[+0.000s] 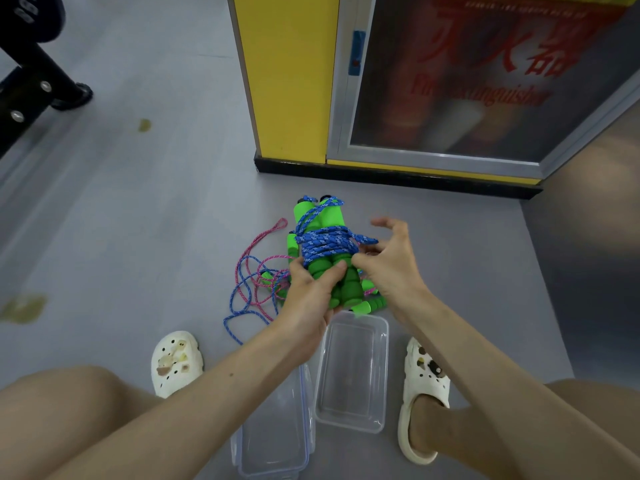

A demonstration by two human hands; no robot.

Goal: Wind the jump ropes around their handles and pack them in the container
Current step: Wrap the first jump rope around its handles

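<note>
The left hand's (311, 301) fingers (333, 271) curl around the lower part of a pair of green foam handles (320, 216) and grip them, while the right hand's (391, 268) thumb and forefinger pinch the blue rope (325, 247) at the side of its wrap, its other fingers spread apart. The blue rope is coiled tightly around the middle of the handles, held above the grey floor (138, 220). Just below them, between two white clogs (176, 362), stands the clear container (349, 427), and loose pink and blue ropes (249, 277) lie tangled left of the bundle.
</note>
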